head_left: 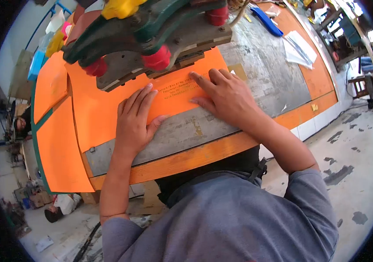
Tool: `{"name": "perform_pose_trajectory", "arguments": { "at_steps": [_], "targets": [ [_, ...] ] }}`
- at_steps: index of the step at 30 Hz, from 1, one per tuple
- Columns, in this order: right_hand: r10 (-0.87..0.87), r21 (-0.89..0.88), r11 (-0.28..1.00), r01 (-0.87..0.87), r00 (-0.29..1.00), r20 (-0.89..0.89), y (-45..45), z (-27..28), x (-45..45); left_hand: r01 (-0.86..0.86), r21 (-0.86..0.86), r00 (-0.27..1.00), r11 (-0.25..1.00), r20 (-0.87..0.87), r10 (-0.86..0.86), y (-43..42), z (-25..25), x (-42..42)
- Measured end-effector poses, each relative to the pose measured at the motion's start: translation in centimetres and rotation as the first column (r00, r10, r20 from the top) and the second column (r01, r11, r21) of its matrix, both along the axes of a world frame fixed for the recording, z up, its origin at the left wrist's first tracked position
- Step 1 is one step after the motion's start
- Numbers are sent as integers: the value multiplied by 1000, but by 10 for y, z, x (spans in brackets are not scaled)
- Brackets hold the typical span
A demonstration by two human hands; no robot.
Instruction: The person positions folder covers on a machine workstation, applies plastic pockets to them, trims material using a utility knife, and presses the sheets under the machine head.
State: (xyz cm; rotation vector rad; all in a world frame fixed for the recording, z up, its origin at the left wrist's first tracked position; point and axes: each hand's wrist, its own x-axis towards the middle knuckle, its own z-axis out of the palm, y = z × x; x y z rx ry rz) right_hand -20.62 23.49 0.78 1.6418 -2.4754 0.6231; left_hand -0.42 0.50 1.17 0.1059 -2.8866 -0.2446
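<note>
A bright orange sheet (103, 109) with several lines of dark print lies on the grey metal plate (182, 135) of the worktable. My left hand (134, 120) rests flat on it, fingers stretched toward the machine and thumb out to the side. On the printed part lies my right hand (228, 94), its thumb and index finger spread apart and touching the paper, the other fingers bent. Just beyond my fingertips, the jaw of a dark green machine (156, 32) with red knobs hangs over the sheet and hides its far part.
More orange sheets (59, 150) are stacked at the left on a green-edged surface. A blue-handled tool (267, 21) and a clear plastic bag (299, 48) lie at the upper right. The table's orange wooden edge (195, 157) runs close to my body. Other people are in the background at left.
</note>
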Motion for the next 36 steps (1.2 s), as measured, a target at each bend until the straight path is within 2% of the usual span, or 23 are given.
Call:
{"name": "perform_pose_trajectory", "arguments": {
  "at_steps": [8,18,23,29,36],
  "targets": [
    [9,-46,999,-12,999,-49,-1,-7,0,8,-13,1000,1000,-7,-8,0,1,-2],
    [29,-49,998,-29,999,14,1,-9,-3,24,-36,999,999,-26,-25,0,2,-4],
    [57,-147,987,-62,998,-38,0,-16,-5,19,-29,1000,999,1,-19,-2,1,-3],
    [21,-74,997,-23,999,-29,-2,-15,-3,17,3,1000,1000,18,-17,-1,2,-4],
    [8,-45,999,-9,1000,-13,-4,-16,-2,27,-41,1000,999,-14,-28,-1,0,-5]
  ]
}}
